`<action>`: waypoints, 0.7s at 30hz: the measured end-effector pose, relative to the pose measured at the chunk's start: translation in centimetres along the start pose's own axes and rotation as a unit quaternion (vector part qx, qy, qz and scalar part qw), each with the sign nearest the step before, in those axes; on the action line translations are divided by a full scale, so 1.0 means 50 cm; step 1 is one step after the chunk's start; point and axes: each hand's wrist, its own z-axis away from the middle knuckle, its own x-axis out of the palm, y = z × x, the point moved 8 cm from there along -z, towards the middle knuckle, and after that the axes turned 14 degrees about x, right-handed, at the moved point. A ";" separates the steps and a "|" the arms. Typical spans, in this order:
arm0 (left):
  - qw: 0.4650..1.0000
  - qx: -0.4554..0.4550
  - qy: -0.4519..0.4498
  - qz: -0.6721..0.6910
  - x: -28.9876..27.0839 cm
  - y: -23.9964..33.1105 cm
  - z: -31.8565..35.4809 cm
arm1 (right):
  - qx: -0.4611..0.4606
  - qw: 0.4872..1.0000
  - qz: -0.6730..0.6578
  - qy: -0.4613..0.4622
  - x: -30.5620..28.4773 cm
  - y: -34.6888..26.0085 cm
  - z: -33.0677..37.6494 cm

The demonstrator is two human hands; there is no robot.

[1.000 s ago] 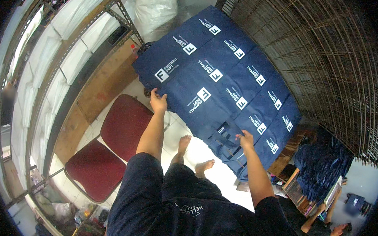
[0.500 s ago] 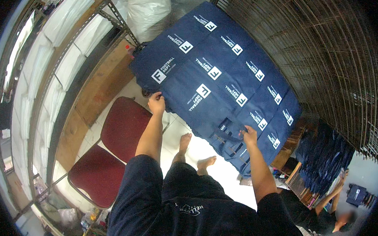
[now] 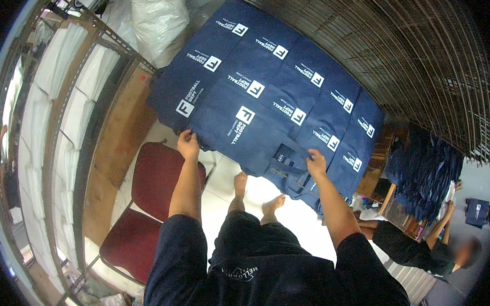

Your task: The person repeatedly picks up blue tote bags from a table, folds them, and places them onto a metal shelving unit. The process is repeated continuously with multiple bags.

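Note:
Navy cloth bags (image 3: pixel 314 79) with white prints lie overlapping in rows across a large surface in front of me. The nearest one, a navy tote bag (image 3: pixel 220 121), lies flat and seems to have strap handles (image 3: pixel 292 171) at its right end. At this bag's left edge, my left hand (image 3: pixel 188 145) pinches the cloth between thumb and fingers. Close by the handles, my right hand (image 3: pixel 316 163) is closed on the bag's right end. Between the straps, part of another print shows from beneath.
Two dark red chairs (image 3: pixel 159 178) stand at left, beside shelves holding white stacks (image 3: pixel 62 57). A wire rack (image 3: pixel 395 43) leans over the far right. White plastic sacks (image 3: pixel 160 26) stand behind. At right, another person (image 3: pixel 413 243) reaches near a dark cloth pile (image 3: pixel 425 170).
My view has shifted, so the bags appear farther left. Both hands keep their hold on the near bag. The other person at right shows more fully.

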 end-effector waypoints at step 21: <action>0.773 -0.235 -0.527 -0.264 -0.114 -0.455 0.505 | 0.022 0.880 -0.423 0.215 -0.424 0.440 0.108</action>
